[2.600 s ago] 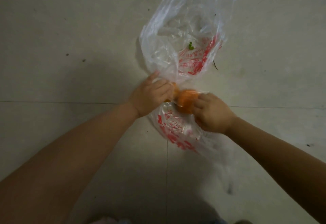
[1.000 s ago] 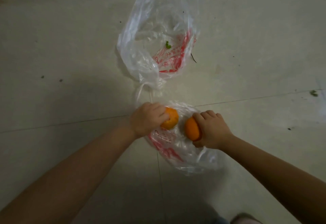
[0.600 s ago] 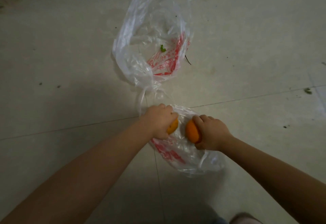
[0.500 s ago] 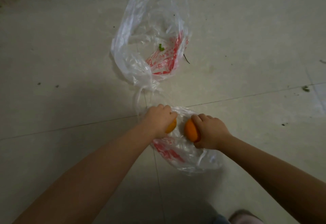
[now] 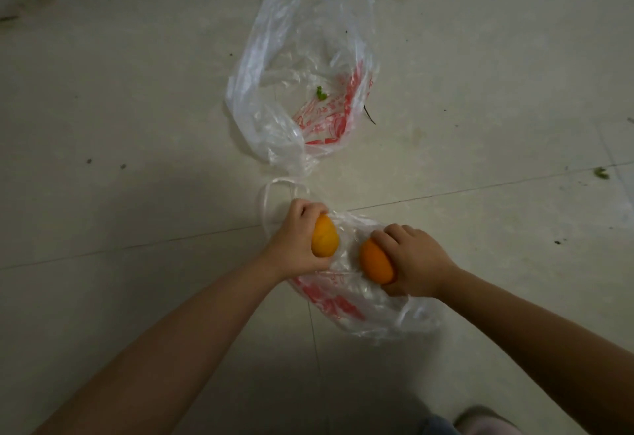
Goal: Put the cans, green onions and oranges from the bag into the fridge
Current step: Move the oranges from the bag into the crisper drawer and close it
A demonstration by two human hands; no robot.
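A: What crowds the left hand [image 5: 295,246]?

B: Crinkled film of the near bag [image 5: 360,304] lies under and just right of it, and a thin plastic handle loop [image 5: 267,201] sits just beyond its knuckles. To its left, bare floor [image 5: 120,126] lies open.

A: And the right hand [image 5: 411,259]?

B: The same bag spreads beneath it and toward the body. To its right, floor is free. Between both hands there is a narrow gap over film. Farther ahead, the far bag [image 5: 274,74] stands billowed.

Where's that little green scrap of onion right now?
In the head view, the green scrap lies inside the far clear bag on the floor, beyond both hands, beside its red print.
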